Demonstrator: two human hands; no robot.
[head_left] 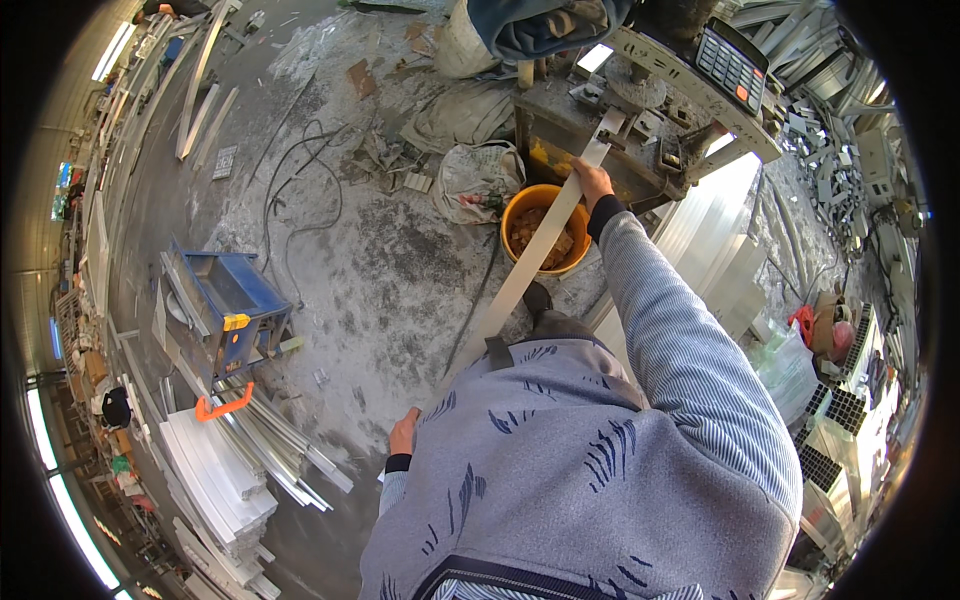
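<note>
A long, flat, pale metal bar (545, 237) runs slantwise from the machine bench (540, 138) down toward my body. My right hand (592, 180) is closed around it near its far end, which rests at the metal fittings on the bench. The bar's near end disappears behind my grey apron (560, 450). Low by my left side is my left hand (403, 432); the apron covers most of its fingers, so its grip is hidden. Beneath the bar stands a yellow bucket (517, 212) with brownish scraps inside.
A blue metal stand (235, 300) with an orange handle is at the left, beside stacked metal profiles (215, 465). A black cable (275, 195) loops over the dusty floor. A calculator (730, 65) lies on the machine. Long profiles (705, 225) and offcuts (825, 150) lie at the right.
</note>
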